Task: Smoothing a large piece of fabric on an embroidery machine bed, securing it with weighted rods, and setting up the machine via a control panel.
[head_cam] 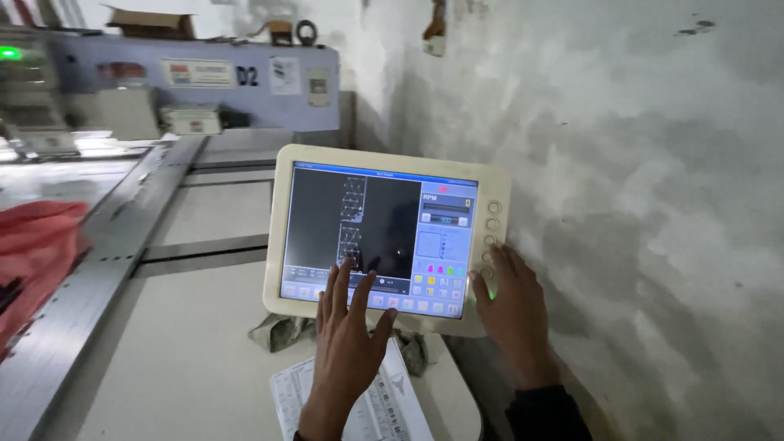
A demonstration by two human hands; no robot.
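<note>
Presently, item one: your left hand (347, 339), fingers (343, 282) spread apart and flat, rests its fingertips on the lower edge of the screen (376, 237), clamped on nothing. Item two: your right hand (513, 314), open with fingers loosely together, lies against the right border of the panel (388, 241), its thumb (480, 296) beside a lit green button (491, 287); it grips nothing. Item three: the panel, cream-cased, tilted back, stands on the table (163, 359) near the wall (621, 204), at the middle of the view. Its screen shows a dark field with pale mesh figures at left and a column of small coloured icons at right. Item four: round buttons (492, 222), in a vertical row down the right border, above your right hand. Item five: a printed sheet (384, 408) lies flat on the table under your left wrist, just in front of the panel. Item six: a crumpled grey rag (278, 331) sits under the panel's lower left corner. Item seven: pink cloth (37, 253) at the far left, beside a metal rail (98, 278). Item eight: a blue machine housing (204, 90) stands well behind, with a green lamp (10, 53) at its left.
</note>
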